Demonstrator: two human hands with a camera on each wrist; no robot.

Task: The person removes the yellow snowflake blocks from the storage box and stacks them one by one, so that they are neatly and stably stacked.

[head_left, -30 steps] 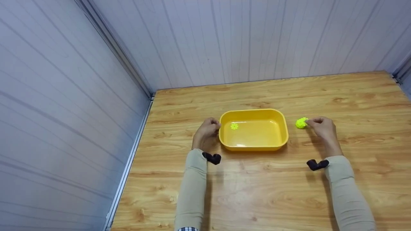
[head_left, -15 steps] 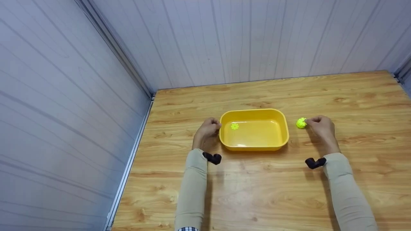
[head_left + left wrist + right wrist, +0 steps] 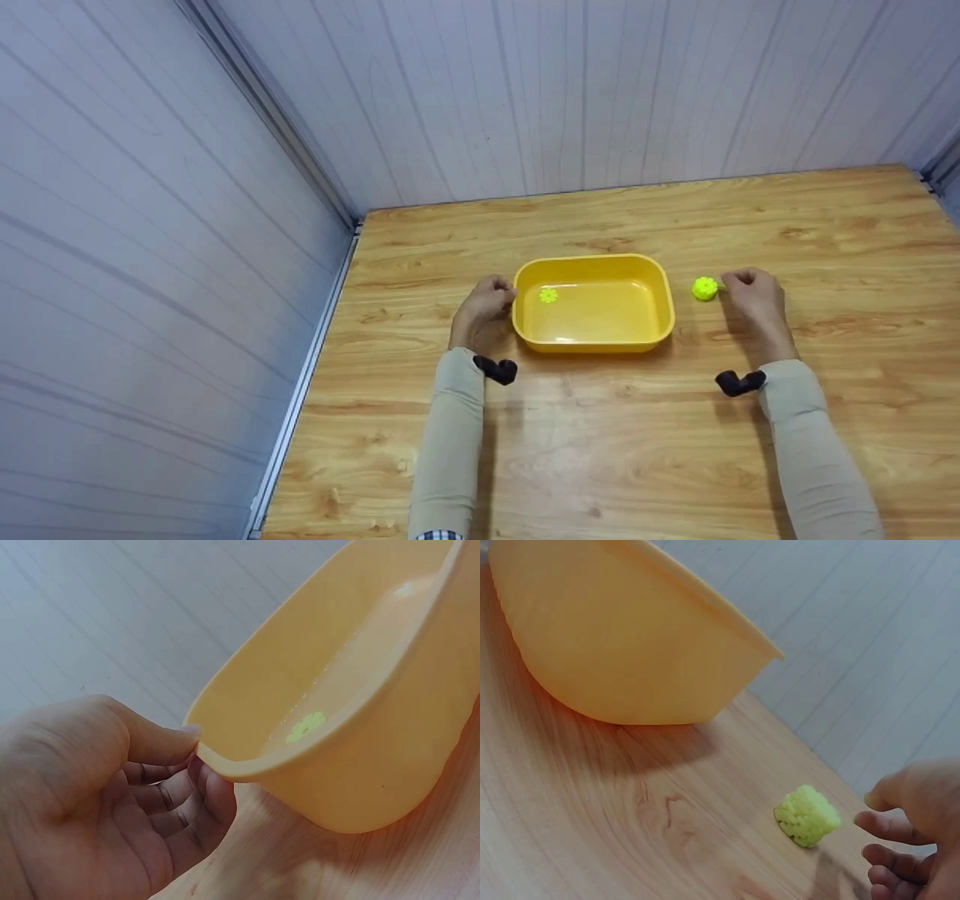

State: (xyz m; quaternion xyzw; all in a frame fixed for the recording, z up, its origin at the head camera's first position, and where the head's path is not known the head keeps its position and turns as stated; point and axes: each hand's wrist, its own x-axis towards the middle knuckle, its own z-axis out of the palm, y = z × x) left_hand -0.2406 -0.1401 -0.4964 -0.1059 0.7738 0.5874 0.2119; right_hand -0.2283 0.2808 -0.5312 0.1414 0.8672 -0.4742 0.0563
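Note:
My left hand (image 3: 486, 301) pinches the left rim of a yellow plastic basin (image 3: 592, 347); in the left wrist view the thumb lies over the rim and the fingers are bent under it. One flat, flower-shaped, bright yellow-green piece (image 3: 306, 727) lies on the basin floor near that end. To the right of the basin stands a small stack of similar flower-shaped pieces (image 3: 704, 289) on the table. Just right of this stack is my right hand (image 3: 756, 300), its fingers loosely bent and apart from the stack. Between its thumb and forefinger the right wrist view shows a gap.
The basin and stack stand on a wood-grain table (image 3: 600, 450). Pale panelled walls (image 3: 540, 97) rise behind it and on the left. A black wrist-worn device (image 3: 495, 370) juts from each sleeve.
My right hand had its fingertips on the top of the stack; it has let go and drawn slightly right. The stack looks neater now. The left hand and basin have stayed put.

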